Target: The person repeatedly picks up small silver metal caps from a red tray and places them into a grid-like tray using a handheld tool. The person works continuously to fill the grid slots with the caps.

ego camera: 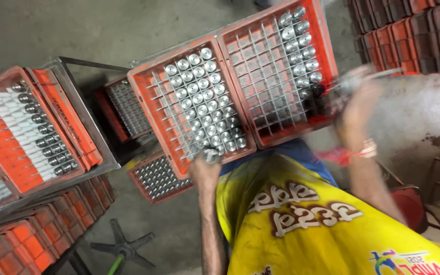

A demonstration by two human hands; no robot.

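Head view: two orange gridded crates sit side by side on a metal stand directly ahead of the person; the left crate [192, 102] serves as the reference. It holds shiny metal cylinders [199, 97] standing upright in its cells, filling a diagonal band of roughly forty, too many and too blurred for an exact count. The right crate [276, 71], touching the left crate's right wall, carries about fourteen cylinders in two columns along its far right side; the remaining cells show bare grid. Below the left crate, two further crates of cylinders are partly visible on a lower level. Well to the left of the left crate stands a third orange crate [26, 132] with about sixteen cylinders in a diagonal line. The left hand [205, 168] rests at the near edge of the left crate, fingers closed on one metal cylinder [211, 154]. The right hand [360, 104] is raised beyond the right crate's right edge, motion-blurred, wrapped around several cylinders; the number cannot be told.
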